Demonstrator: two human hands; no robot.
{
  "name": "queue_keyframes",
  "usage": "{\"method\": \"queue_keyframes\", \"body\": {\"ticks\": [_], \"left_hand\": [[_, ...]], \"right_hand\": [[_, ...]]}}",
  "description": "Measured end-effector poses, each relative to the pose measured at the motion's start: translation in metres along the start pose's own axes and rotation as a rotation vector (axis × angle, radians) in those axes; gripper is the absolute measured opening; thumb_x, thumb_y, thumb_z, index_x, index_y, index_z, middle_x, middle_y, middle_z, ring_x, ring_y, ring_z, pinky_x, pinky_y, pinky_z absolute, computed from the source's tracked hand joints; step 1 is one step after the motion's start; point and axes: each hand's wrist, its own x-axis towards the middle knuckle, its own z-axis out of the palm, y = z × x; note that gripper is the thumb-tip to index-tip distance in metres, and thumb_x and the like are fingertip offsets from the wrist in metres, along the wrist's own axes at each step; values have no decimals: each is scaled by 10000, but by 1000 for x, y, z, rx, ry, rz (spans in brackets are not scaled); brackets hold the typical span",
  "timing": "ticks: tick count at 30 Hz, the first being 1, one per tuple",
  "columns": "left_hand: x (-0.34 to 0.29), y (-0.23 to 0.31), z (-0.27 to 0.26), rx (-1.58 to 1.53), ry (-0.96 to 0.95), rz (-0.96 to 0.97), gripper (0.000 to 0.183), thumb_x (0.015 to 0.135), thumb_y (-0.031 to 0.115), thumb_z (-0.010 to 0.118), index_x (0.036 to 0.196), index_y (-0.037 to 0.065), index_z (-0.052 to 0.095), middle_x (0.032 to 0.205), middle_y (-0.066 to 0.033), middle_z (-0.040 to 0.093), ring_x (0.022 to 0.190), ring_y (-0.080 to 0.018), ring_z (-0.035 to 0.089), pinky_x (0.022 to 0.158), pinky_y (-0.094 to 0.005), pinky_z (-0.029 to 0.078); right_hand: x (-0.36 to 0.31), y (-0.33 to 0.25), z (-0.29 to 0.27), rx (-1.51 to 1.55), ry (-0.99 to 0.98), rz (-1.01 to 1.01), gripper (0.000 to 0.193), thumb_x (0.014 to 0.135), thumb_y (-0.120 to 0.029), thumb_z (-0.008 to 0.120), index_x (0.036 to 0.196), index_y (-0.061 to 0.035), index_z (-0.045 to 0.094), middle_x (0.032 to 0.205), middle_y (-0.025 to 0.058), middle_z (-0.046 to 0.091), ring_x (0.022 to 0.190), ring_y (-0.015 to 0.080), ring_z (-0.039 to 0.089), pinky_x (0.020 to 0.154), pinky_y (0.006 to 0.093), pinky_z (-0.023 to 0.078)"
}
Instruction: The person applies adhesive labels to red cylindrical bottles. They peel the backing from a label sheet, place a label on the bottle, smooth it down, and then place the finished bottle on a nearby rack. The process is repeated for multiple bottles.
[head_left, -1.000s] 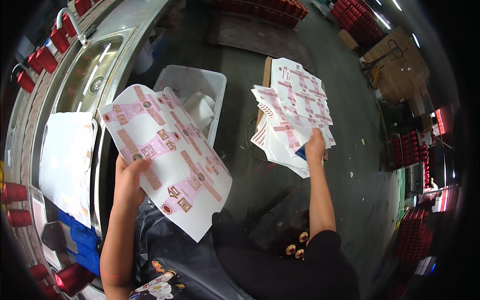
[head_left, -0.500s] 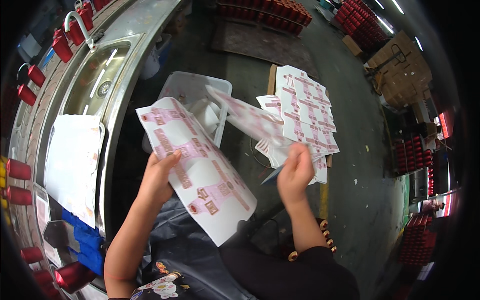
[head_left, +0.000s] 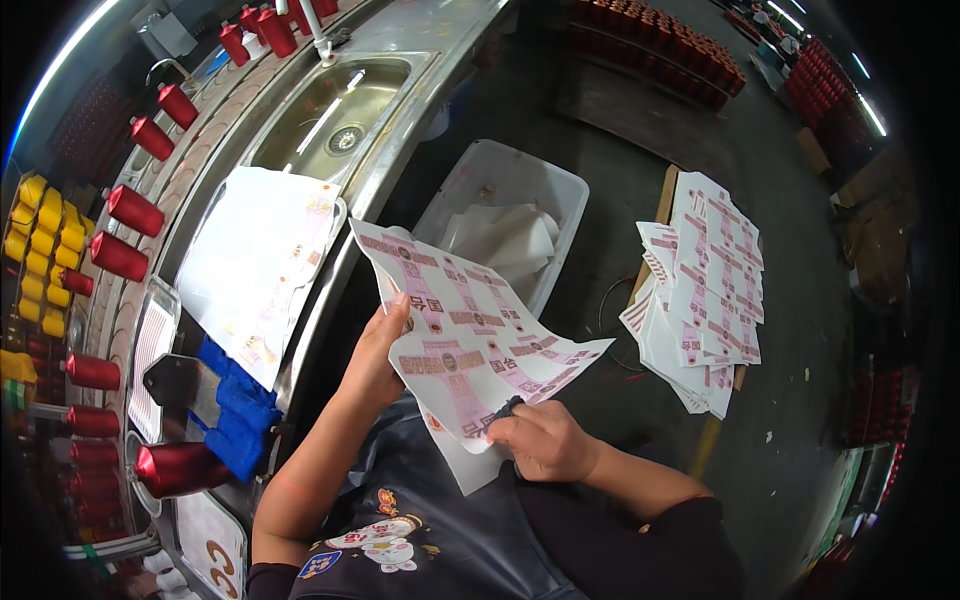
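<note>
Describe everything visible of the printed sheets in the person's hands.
The printed sheets are white, thin and paper-like, with repeated pink designs and brown blocks. At least two overlapping layers show, bowed, held over the dark apron. The left hand grips their left edge; the right hand, closed around a dark object, meets the near edge.

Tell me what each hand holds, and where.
Left hand: printed sheets, left edge. Right hand: apparently their near edge, plus a dark object, hold unclear.
</note>
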Motion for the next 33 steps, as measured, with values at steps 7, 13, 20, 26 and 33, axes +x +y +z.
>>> {"method": "queue_keyframes", "body": {"ticks": [7, 13, 20, 26, 33], "left_hand": [[-4, 2, -17, 59, -2, -109, 474, 892, 104, 665, 1327, -31, 533, 1179, -158, 665, 1052, -264, 681, 913, -420, 566], [-4, 14, -17, 142, -64, -102, 469, 828, -16, 621, 1294, -34, 564, 1184, -155, 670, 1040, -246, 673, 914, -371, 544], [-11, 26, -7, 207, 36, 139, 517, 820, -22, 641, 1324, -20, 527, 1207, -142, 670, 1087, -238, 664, 937, -393, 546], [-24, 48, -8, 162, 11, 430, 463, 895, 50, 637, 1337, -15, 516, 1226, -131, 657, 1101, -220, 645, 962, -388, 522], [-37, 61, -25, 269, -45, 617, 463, 930, 67, 655, 1366, -1, 514, 1258, -93, 638, 1154, -182, 602, 1032, -362, 453]], "right_hand": [[3, -4, 5, 26, -132, -106, 352, 685, 42, 629, 1029, -34, 646, 732, 76, 514, 510, 237, 517, 462, 347, 423], [3, -5, -3, -50, -124, -129, 343, 713, 37, 637, 1050, -30, 642, 747, 49, 531, 536, 220, 529, 461, 341, 414], [-8, 8, -12, -319, 183, -73, 245, 849, -44, 699, 1091, -56, 656, 899, 41, 666, 590, 212, 562, 563, 332, 443], [0, 29, -9, -355, 570, 175, 528, 847, -470, 809, 1044, -29, 595, 800, 27, 604, 610, 132, 540, 519, 245, 413], [7, 50, 10, 1229, 449, 620, 691, 926, -693, 559, 1145, -38, 528, 811, 83, 633, 394, 127, 469, 408, 265, 392]]}}
